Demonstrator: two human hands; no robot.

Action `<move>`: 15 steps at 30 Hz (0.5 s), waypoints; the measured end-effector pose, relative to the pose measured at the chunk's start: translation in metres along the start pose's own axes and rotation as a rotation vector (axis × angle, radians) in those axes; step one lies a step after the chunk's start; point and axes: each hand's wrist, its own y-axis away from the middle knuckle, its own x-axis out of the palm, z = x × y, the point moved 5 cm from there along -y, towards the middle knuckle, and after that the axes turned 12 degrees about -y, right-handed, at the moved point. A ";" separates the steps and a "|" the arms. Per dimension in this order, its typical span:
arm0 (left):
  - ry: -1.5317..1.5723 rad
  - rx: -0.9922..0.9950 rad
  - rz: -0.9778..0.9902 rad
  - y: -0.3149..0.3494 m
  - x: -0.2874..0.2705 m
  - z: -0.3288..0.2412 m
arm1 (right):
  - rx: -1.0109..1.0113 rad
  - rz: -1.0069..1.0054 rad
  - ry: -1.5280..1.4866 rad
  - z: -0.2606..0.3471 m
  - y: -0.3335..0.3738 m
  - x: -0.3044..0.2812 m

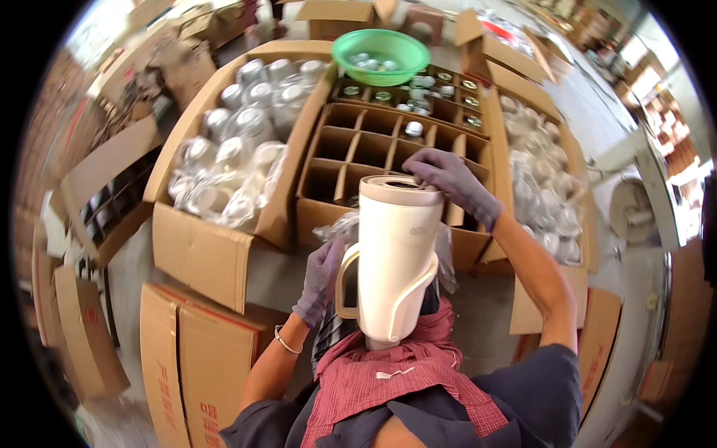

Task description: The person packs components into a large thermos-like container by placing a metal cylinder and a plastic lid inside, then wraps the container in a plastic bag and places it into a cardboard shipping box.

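A large cream tumbler (pixel 396 254) with a side handle stands upright in front of my chest, close to the camera. My right hand (pixel 455 179), in a thin greyish-purple glove, curls its fingers at the edge of the tumbler's beige lid (pixel 396 187). My gloved left hand (pixel 321 276) is closed beside the handle, its fingertips at the level of crumpled clear plastic (pixel 343 225); whether it grips that plastic is hidden. Beyond the tumbler, a divided carton (pixel 351 149) has a silver-capped piece (pixel 413 131) in one of its cells.
At the left, an open carton (pixel 198 254) holds several plastic-wrapped cups (pixel 250 123). Another carton at the right holds wrapped pale pieces (pixel 534 149). A green basin (pixel 381 45) with small pieces rests on the far carton. Closed cartons (pixel 213 366) stand near my left arm.
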 end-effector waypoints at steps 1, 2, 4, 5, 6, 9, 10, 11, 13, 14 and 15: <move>0.026 -0.126 -0.048 0.002 -0.015 0.011 | -0.043 -0.038 -0.194 -0.005 0.002 0.002; 0.155 -0.117 -0.217 0.003 -0.034 0.021 | 0.031 -0.103 -0.207 -0.004 0.003 0.003; 0.082 -0.162 -0.513 0.001 -0.075 0.066 | -0.053 -0.155 -0.489 -0.020 0.007 -0.018; 0.187 -0.329 -0.428 -0.005 -0.079 0.091 | -0.011 -0.234 -0.494 -0.041 0.007 -0.030; 0.293 -0.496 -0.334 -0.008 -0.079 0.115 | 0.035 -0.315 -0.495 -0.062 0.007 -0.038; 0.504 -0.539 0.066 -0.033 -0.049 0.149 | 0.006 -0.074 -0.318 -0.112 0.004 -0.032; 0.461 -0.421 0.133 -0.050 -0.051 0.162 | 0.077 0.028 -0.442 -0.113 -0.003 -0.011; 0.418 -0.297 0.188 -0.066 -0.054 0.175 | 0.034 0.070 -0.575 -0.117 -0.012 0.008; 0.621 -0.322 0.193 -0.098 -0.021 0.146 | -0.133 0.081 -0.391 -0.115 -0.015 0.007; 0.830 -0.496 0.149 -0.107 0.012 0.109 | -0.232 0.053 -0.075 -0.107 -0.012 -0.013; 0.281 -0.045 0.190 -0.112 -0.002 0.083 | -0.094 -0.033 -0.006 -0.102 -0.018 -0.025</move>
